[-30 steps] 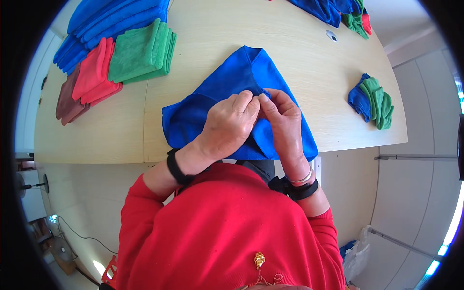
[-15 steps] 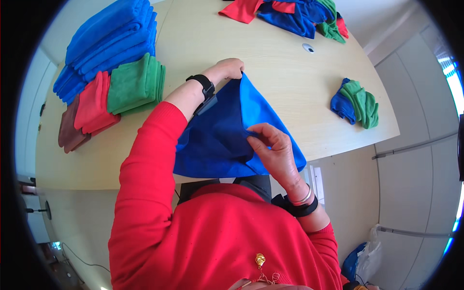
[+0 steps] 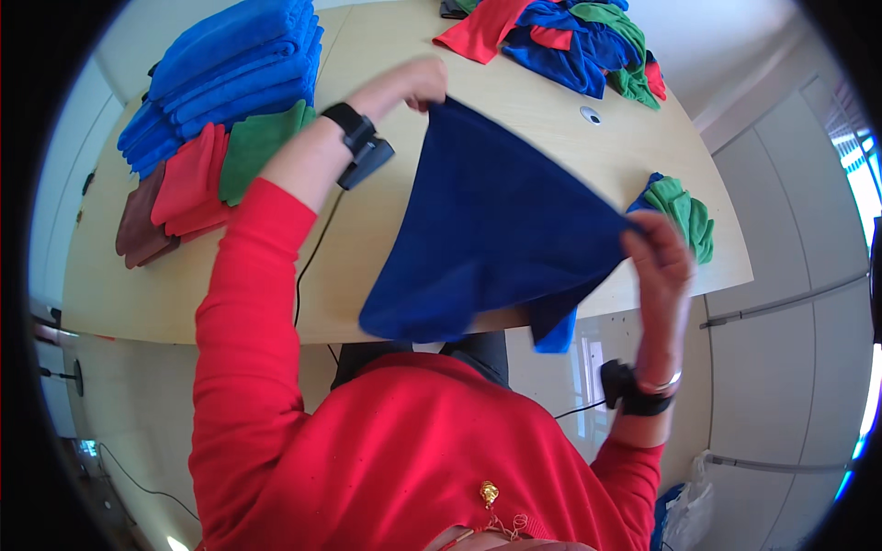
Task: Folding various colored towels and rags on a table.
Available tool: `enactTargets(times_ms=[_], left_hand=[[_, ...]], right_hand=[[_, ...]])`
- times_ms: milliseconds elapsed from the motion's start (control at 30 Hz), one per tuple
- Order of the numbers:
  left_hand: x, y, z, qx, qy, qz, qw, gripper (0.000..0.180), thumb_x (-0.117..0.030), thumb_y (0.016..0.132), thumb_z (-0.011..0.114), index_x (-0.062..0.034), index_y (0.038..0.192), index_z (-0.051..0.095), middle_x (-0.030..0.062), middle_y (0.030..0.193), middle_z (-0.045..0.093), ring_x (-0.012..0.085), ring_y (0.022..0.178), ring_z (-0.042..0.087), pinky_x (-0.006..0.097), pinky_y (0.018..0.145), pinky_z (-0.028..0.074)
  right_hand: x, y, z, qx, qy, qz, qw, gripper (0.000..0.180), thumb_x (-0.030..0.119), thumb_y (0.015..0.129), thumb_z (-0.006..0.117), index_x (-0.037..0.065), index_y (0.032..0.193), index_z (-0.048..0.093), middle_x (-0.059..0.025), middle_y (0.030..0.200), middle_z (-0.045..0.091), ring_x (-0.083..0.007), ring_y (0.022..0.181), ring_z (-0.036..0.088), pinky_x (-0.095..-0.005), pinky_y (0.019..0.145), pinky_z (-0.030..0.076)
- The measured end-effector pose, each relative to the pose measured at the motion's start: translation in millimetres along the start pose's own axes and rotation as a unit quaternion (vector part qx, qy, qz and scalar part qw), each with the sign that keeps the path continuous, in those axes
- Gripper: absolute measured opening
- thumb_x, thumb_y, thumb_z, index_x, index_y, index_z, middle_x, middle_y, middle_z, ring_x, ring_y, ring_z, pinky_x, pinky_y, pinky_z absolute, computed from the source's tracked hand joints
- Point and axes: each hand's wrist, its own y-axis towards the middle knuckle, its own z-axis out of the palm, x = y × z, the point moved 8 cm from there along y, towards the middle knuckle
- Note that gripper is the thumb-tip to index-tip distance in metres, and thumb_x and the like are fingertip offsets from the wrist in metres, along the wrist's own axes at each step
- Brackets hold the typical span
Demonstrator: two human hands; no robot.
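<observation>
A dark blue cloth [image 3: 496, 230] hangs stretched in the air above the light wooden table [image 3: 386, 55]. My left hand [image 3: 404, 84] pinches its far top corner, arm reaching out over the table. My right hand [image 3: 657, 262] grips the opposite corner near the table's right front edge. The cloth's lower edge droops toward my red-sleeved body. Both wrists wear black bands.
Folded blue cloths [image 3: 230, 73] are stacked at the far left, with folded green [image 3: 253, 147], red [image 3: 188, 184] and brown [image 3: 138, 225] cloths beside them. A loose heap of mixed cloths [image 3: 570, 32] lies at the far edge. A green and blue bundle [image 3: 680, 211] sits at the right.
My hands have moved apart from the middle of the cloth: the left one went up and away, the right one out to the right, and the cloth is now lifted and spread.
</observation>
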Motion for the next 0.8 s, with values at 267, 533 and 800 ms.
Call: enactTargets(times_ms=[267,533,800], left_hand=[[-69,-43,-166,-0.235,0.015,0.038,0.971,0.011,-0.010,0.070,0.060,-0.0023,0.072,0.067,0.0101,0.061,0.064,0.0162,0.053,0.063,0.029,0.048,0.050],[-49,-67,-145,-0.395,-0.073,0.097,0.911,0.006,-0.008,0.073,0.060,-0.0039,0.073,0.064,0.0075,0.059,0.062,0.0154,0.052,0.062,0.028,0.050,0.049],[122,-143,69,-0.250,-0.105,-0.046,0.961,0.008,-0.010,0.077,0.058,-0.0051,0.080,0.063,0.0082,0.059,0.060,0.0166,0.054,0.060,0.033,0.053,0.047]], right_hand=[[31,123,-96,-0.061,-0.222,-0.049,0.972,0.020,0.009,0.088,0.061,-0.002,0.105,0.062,-0.0002,0.085,0.061,-0.0062,0.079,0.053,-0.0199,0.074,0.043],[16,125,-75,-0.086,-0.157,-0.156,0.971,0.015,0.007,0.085,0.062,0.002,0.100,0.065,0.0019,0.081,0.061,-0.0054,0.074,0.053,-0.0212,0.068,0.043],[-75,-36,40,0.083,-0.235,-0.176,0.952,0.016,-0.005,0.075,0.064,0.004,0.088,0.062,-0.0096,0.083,0.063,-0.0259,0.080,0.062,-0.0317,0.073,0.049]])
